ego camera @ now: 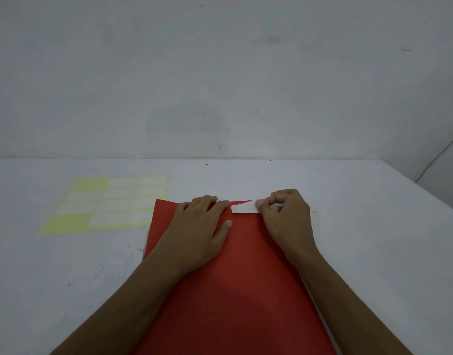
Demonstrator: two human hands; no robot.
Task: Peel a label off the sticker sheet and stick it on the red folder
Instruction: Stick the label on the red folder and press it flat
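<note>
The red folder (235,285) lies flat on the table in front of me, running from the bottom edge up to the middle. My left hand (202,226) rests palm down on its upper left part, fingers spread and reaching the far edge. A white label (244,209) with handwriting sits at the folder's far right corner; my right hand (287,219) pinches its right end between thumb and fingers. The yellow sticker sheet (107,203) with several white labels lies to the left, its right edge touching or slipping under the folder.
A white table (374,252) carries everything and meets a grey wall (220,73) at the back. Its right edge runs diagonally at the far right. Some small dark marks dot the tabletop.
</note>
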